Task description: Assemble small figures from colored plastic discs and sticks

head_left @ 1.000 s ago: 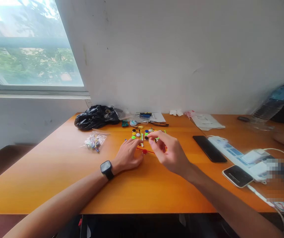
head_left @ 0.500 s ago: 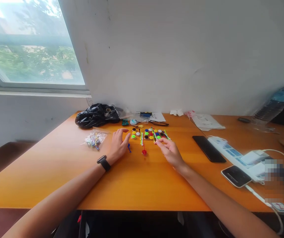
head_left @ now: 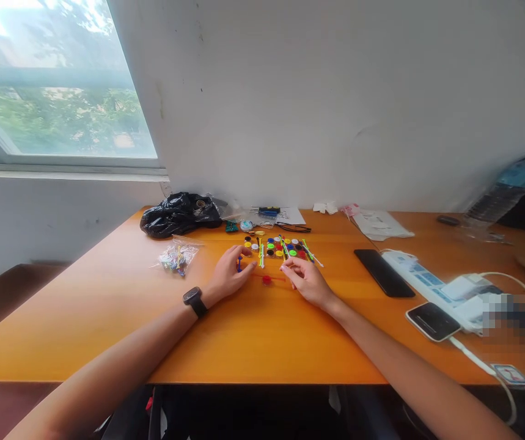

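Observation:
My left hand (head_left: 231,273) rests low over the table, thumb and fingers apart, with a small blue piece (head_left: 239,264) showing between them. In front of me, between both hands, lies a red round piece (head_left: 266,280) with a thin reddish stick running sideways through or behind it. My right hand (head_left: 307,282) is closed, thumb and fingers drawn together near the stick's right end; whatever is in them is too small to make out. Just beyond the hands are rows of coloured round pieces (head_left: 293,253) and several thin coloured sticks (head_left: 262,255).
A clear bag of small parts (head_left: 178,258) lies left of my left hand. Behind it is a black plastic bag (head_left: 179,215). To the right are a black phone (head_left: 382,273), a white power strip (head_left: 420,284) and a second phone (head_left: 433,321) on a cable.
My left hand has moved right and nearer, toward the red piece. My right hand has come slightly nearer. The reddish stick now lies sideways instead of pointing away.

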Demonstrator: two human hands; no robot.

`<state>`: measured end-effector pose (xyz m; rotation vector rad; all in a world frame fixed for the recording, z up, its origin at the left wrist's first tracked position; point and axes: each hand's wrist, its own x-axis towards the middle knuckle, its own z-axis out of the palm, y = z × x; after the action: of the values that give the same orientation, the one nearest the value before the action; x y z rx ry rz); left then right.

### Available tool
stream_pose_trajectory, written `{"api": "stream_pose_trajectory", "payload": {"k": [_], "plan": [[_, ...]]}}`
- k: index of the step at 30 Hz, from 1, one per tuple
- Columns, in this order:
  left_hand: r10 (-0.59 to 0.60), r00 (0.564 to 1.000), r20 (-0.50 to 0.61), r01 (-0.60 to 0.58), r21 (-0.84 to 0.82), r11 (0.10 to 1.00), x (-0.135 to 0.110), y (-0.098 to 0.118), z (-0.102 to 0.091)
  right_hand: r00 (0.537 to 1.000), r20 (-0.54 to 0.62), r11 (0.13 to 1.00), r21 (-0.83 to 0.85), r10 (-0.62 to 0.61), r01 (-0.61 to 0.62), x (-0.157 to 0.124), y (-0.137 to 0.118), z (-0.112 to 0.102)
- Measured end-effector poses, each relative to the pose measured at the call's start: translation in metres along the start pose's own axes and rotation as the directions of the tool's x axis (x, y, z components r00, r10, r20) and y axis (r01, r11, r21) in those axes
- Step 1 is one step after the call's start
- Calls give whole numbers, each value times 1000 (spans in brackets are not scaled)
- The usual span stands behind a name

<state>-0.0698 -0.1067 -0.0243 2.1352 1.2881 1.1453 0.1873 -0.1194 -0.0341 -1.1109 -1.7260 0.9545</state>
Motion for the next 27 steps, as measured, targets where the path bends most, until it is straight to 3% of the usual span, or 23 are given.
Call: {"api": "stream_pose_trajectory", "payload": {"k": [5, 9, 13, 22, 27], "plan": [[114, 985, 128, -108, -59, 992, -4, 8, -1, 998, -7, 997, -45, -58, 58, -2, -1, 2], [308, 893, 327, -300, -76, 951, -7, 14, -3, 996, -9, 996, -41, -83, 83, -2, -2, 1], [401, 821, 406, -409, -70, 910, -8, 20, -1, 994, -12, 990, -93, -109, 107, -3, -1, 1], [390, 827, 405, -400, -64, 914, -7, 16, 1, 959, 124, 913, -295, -256, 282, -2, 7, 1], [358, 868, 345, -364, -49, 930, -8, 8, 5, 903, 277, 795, -434, -329, 423, -2, 10, 7]]}}
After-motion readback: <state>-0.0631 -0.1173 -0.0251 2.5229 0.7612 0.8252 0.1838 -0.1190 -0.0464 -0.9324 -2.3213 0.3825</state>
